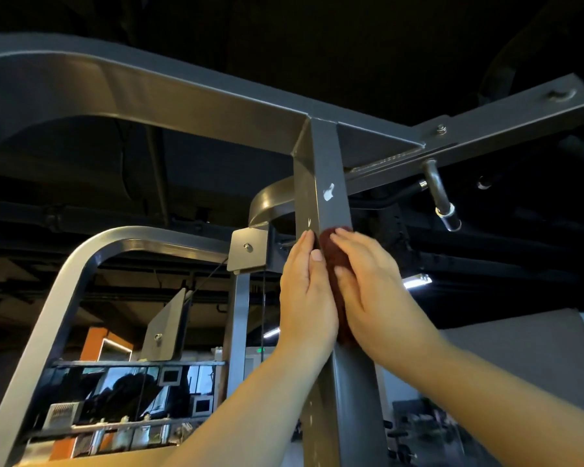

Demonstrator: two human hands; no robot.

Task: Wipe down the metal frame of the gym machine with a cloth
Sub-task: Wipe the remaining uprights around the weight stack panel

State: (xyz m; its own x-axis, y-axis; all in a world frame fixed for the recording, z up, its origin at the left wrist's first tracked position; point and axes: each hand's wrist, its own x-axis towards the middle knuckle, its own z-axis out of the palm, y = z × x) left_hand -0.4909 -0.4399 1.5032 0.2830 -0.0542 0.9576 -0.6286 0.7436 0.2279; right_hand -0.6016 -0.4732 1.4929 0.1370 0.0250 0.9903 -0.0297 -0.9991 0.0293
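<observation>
Overhead, the dark red cloth (329, 247) lay against the frame's upright post (331, 170); the left hand (305, 294) at its 9 o'clock and the right hand (375, 291) at 3 o'clock pressed it. Both hands' fingers lay straight.

The metal frame (331, 156) is painted a dark, slightly glossy grey, and its upright is marked by small white chips (329, 192). The cloth (329, 251) is coloured a deep reddish brown. The curved bar (64, 281) is finished in a lighter silver-grey. Orange panels (93, 342) are seen behind it, and the ceiling (317, 35) is rendered black.
</observation>
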